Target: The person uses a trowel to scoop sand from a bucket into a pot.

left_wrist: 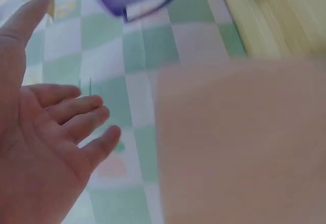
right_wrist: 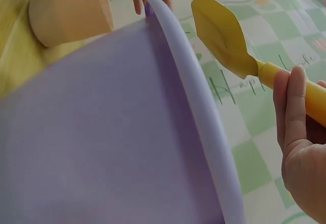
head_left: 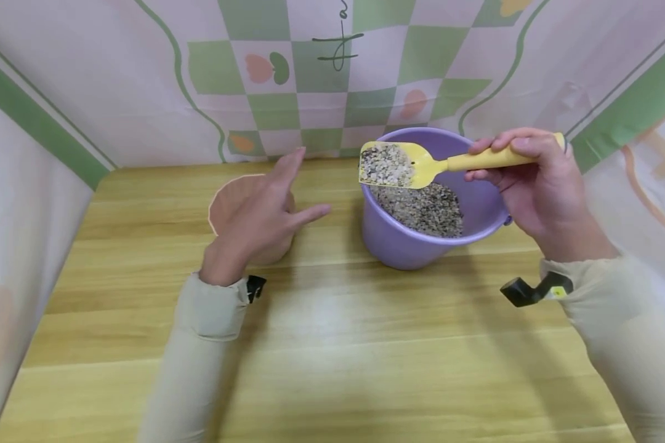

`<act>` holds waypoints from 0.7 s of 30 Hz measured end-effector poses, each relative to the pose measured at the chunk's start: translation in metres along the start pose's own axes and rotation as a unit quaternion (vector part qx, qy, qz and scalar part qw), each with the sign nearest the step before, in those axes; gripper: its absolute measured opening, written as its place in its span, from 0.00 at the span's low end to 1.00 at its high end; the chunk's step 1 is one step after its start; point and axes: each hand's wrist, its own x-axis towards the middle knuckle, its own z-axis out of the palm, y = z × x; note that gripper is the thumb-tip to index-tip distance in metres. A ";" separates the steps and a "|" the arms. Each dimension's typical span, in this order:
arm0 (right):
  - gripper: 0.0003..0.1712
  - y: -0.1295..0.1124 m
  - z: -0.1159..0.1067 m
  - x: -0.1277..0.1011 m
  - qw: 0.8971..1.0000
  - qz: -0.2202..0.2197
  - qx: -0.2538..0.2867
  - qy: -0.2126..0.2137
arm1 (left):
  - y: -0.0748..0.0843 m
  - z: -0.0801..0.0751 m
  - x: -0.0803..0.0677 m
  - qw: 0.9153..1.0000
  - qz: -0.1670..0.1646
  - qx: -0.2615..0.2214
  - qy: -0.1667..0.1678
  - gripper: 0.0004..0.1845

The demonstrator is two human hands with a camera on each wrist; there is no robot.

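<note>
My right hand (head_left: 537, 178) grips the yellow handle of a small toy shovel (head_left: 429, 166). Pale and dark gravel (head_left: 388, 165) lies heaped on its blade, which is over the left side of a purple bucket (head_left: 407, 252). More gravel (head_left: 429, 209) covers the inside of the bucket. On the left, my left hand (head_left: 260, 215) is held over a peach-coloured pot (head_left: 227, 200) with a ribbed wall, fingers extended and thumb spread, holding nothing. That hand hides much of the pot in the head view. The pot's wall (left_wrist: 239, 142) fills the lower right of the left wrist view, blurred.
Both containers stand on a wood-grain table (head_left: 332, 351). Behind them hangs a green-and-white checked cloth (head_left: 321, 67) with fruit prints, close to the table's back edge. Each sleeve carries a black wrist mount (head_left: 534, 290).
</note>
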 end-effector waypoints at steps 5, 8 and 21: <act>0.22 0.001 0.004 0.000 1.000 -0.007 -0.018 0.002 | -0.018 -0.009 -0.003 0.999 -0.009 0.051 0.014 0.53; 0.20 0.000 0.006 -0.002 0.999 -0.010 -0.031 0.010 | -0.023 -0.010 -0.003 0.998 -0.049 0.030 -0.013 0.59; 0.18 -0.002 0.014 -0.004 0.991 -0.023 -0.128 0.018 | -0.029 -0.009 0.008 0.990 -0.118 0.025 -0.076 0.72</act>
